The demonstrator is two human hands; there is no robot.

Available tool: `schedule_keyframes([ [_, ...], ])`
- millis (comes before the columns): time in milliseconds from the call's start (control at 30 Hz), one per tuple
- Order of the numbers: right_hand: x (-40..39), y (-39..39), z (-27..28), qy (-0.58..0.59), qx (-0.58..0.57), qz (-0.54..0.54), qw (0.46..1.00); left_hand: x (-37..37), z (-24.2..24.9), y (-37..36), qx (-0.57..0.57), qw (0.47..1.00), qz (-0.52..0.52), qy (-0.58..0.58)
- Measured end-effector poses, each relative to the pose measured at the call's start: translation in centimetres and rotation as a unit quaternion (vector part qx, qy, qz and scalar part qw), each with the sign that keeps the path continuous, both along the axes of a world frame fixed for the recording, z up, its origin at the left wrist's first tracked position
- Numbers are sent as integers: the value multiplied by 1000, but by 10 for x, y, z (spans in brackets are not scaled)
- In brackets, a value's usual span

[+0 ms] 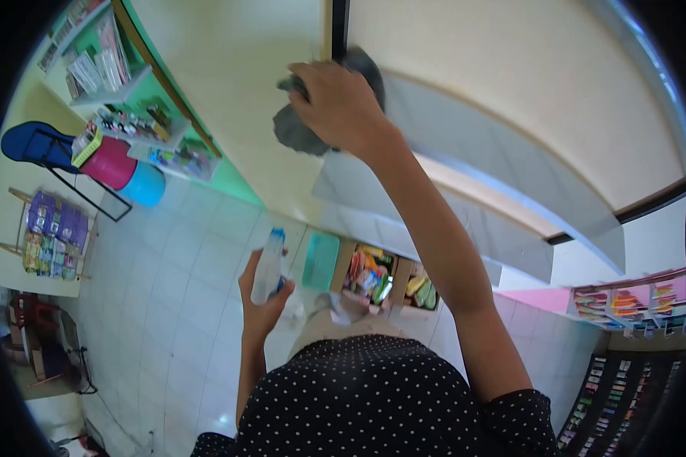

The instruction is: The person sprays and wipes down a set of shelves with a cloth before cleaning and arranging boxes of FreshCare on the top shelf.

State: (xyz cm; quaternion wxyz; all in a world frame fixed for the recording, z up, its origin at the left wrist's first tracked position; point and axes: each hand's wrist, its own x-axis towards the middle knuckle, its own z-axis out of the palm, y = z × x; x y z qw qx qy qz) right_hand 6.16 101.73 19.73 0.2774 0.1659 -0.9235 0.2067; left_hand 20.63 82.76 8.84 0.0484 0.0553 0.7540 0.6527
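Observation:
A grey cloth (299,131) is bunched under my right hand (339,107), which presses it against the cream panel beside the dark vertical strip, above the grey shelves (465,152). My right arm is stretched up and its fingers are bent round the cloth. Lower and to the left, my left hand (265,305) is wrapped round a clear bottle (267,270) with a blue top. The bottle is upright, over the tiled floor and apart from the shelves.
A teal basket (321,260) and cardboard boxes of colourful packets (371,276) stand on the floor below the shelves. At the left are a blue folding chair (38,145), a pink tub (110,162) and stocked shelves (114,91). Racks of goods (633,305) are at the right.

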Motion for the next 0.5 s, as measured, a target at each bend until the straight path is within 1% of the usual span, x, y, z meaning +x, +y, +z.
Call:
schedule_keyframes([
  [33, 2, -1, 2, -18, -8, 2, 1000, -1, 4, 2, -8, 1000, -7, 12],
  [67, 7, -1, 8, -68, -7, -6, 998, 0, 5, 1, -18, 999, -15, 27],
  [100, 10, 2, 12, -113, -5, -14, 994, 1, 4, 0, -27, 999, -17, 17],
  [167, 34, 30, 10, -68, -32, 5, 997, 1, 1, -2, -17, 1000, -4, 7],
  [233, 68, 72, 7, 7, -62, -25, 998, 3, -4, -9, -32, 999, -3, -9],
  [267, 88, 100, 6, 12, -66, -51, 996, 4, -7, -12, -44, 999, 2, -20],
  [333, 139, 153, 18, -94, -126, -205, 966, 7, -9, -17, -48, 998, 5, -30],
  [367, 164, 173, 26, -97, -128, -303, 939, 8, -11, -19, -50, 998, 13, -35],
  [400, 188, 205, 29, -139, -133, -391, 900, 9, -14, -21, -58, 998, 14, -35],
  [433, 212, 240, 29, -115, -80, -445, 884, 9, -15, -22, -58, 998, 6, -37],
  [500, 265, 334, 19, -72, -57, -495, 864, 10, -18, -23, -65, 997, 8, -38],
])
